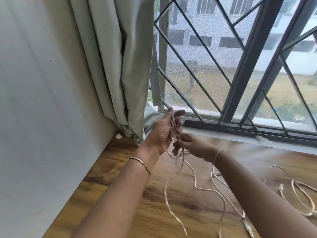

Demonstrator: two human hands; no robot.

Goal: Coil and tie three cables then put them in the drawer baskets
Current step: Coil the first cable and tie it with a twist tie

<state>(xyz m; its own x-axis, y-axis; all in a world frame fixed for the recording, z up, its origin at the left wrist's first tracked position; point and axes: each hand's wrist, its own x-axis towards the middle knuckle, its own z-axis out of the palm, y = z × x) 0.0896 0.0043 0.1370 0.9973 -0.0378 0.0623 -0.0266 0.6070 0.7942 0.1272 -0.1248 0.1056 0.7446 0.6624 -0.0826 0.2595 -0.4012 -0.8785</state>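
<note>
L hand [162,133] is raised, palm turned toward the R side, fingers pointing up and lightly bent. Several strands of a thin pale pinkish-white cable [172,122] run lengthwise btwn its thumb and fingers, so it grips the loops. A small silvery plug [174,140] sits at the heel of that palm. R hand [193,146] is just beside and below the L, fingers curled, pinching the same cable right next to the plug.

From under both hands the rest of the cable hangs down and trails in loose waves over the brown wood-grain surface [120,212], passing below the R forearm. A second pale cable [301,196] lies in a flat loop on the wood, well out to the R of the R forearm. Motion blur hides exactly how the strands wrap the L fingers.

A thin gold-coloured bracelet [140,163] is on the L wrist and a thin light thread band [217,154] on the R. Beyond the L hand hangs a pale grey-green fabric curtain [111,66]; beyond the R, a dark metal window grille [248,57].
</note>
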